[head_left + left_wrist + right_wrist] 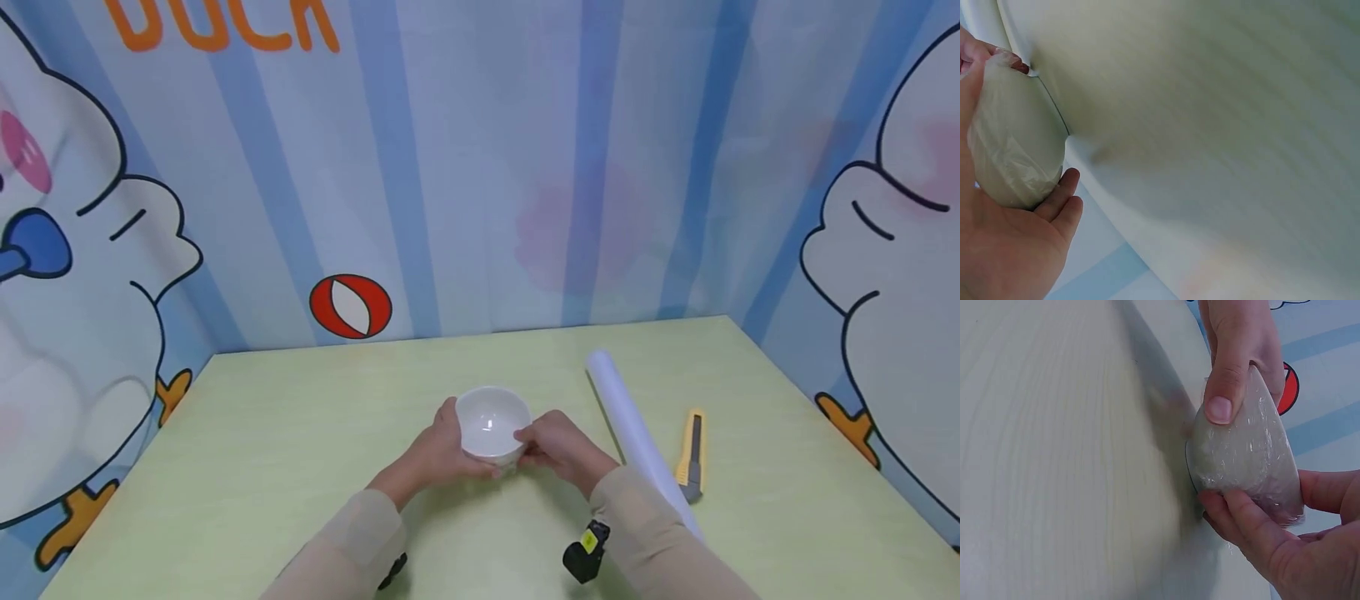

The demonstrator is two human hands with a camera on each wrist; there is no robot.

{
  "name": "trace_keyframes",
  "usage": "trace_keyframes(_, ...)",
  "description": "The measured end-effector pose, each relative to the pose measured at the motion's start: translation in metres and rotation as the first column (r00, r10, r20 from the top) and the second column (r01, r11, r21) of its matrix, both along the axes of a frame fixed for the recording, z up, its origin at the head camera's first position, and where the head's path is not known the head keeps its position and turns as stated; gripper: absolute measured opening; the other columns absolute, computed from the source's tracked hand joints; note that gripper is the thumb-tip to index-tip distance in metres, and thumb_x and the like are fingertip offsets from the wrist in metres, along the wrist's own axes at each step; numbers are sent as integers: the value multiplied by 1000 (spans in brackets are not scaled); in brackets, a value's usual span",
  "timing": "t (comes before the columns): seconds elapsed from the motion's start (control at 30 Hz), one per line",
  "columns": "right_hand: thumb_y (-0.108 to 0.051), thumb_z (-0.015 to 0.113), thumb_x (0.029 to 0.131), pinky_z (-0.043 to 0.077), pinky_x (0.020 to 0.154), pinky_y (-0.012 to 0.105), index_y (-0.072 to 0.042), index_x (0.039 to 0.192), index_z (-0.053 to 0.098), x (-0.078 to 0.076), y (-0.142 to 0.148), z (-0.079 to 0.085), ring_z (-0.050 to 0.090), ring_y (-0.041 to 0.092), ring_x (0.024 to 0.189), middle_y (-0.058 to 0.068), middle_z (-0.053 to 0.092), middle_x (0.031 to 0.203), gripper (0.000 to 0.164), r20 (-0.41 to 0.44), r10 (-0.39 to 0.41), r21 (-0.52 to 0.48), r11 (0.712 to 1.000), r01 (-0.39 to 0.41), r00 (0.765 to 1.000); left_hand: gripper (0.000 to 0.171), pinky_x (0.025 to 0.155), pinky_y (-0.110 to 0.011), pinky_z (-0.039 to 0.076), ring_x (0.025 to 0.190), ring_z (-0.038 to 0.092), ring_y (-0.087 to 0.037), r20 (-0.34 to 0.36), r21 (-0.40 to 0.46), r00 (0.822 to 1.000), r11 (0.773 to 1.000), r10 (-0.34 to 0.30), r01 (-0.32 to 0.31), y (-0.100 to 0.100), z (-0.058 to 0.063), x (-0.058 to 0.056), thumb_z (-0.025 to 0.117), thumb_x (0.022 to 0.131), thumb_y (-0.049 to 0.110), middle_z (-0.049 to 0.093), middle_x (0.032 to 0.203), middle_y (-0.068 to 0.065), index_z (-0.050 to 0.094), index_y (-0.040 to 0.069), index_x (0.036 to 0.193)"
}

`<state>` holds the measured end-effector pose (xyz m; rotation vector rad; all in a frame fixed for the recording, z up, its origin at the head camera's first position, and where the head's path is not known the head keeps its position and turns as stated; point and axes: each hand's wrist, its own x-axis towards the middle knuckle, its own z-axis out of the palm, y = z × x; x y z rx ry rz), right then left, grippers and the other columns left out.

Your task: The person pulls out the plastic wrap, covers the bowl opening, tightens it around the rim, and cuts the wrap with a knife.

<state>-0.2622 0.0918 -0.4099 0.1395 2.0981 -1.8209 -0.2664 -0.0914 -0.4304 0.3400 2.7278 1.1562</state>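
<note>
A small white bowl (491, 421) is held up over the table between both hands, its open side facing the head camera. Clear plastic film (1244, 459) clings in wrinkles to the outside of the bowl and bunches near the rim in the left wrist view. My left hand (433, 448) grips the bowl's left side and underside, thumb along the outer wall in the right wrist view. On the right, my right hand (562, 450) pinches the rim and film, with the thumb on one side and fingers on the other.
A long pale roll (637, 433) lies slanting on the light wooden table (300, 450), close beside the right forearm. Further right is a yellow utility knife (692, 457). Printed cloth walls (487, 167) stand along the table's back and sides.
</note>
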Motion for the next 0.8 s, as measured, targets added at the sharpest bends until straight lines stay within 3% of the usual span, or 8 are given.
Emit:
trace_keyframes(0.37,1,51,88,47,56,19,18,109,50,8,-5,2,51,13,63,9,54,77,27,1,-64,-11,998,64,998,110,95,-46,44,114,45,-27,9,-31,999,999,-33,33,-1,1,-2,87,57,38,40,129,-11,17,9,137)
trace_keyframes(0.6,-2,50,89,47,57,18,17,108,50,8,-6,-1,51,10,61,6,52,72,26,7,-65,-57,996,65,998,109,95,-46,45,114,45,-26,28,-30,999,999,-39,39,-1,5,-2,86,57,39,40,129,-10,18,11,137)
trace_keyframes(0.7,-4,50,90,46,57,17,17,109,50,8,-4,-3,50,9,62,4,51,72,27,7,-62,-81,995,62,998,117,97,-49,42,117,43,-28,52,-39,998,998,-40,42,-1,5,-2,85,58,42,36,134,-13,11,7,142)
trace_keyframes(0.8,-6,50,91,48,63,16,17,115,48,8,0,-6,51,11,72,5,51,83,33,32,-46,-157,986,50,998,126,101,-51,38,122,39,-30,78,-50,996,998,-37,41,-2,6,-2,83,60,45,30,141,-15,1,6,146)
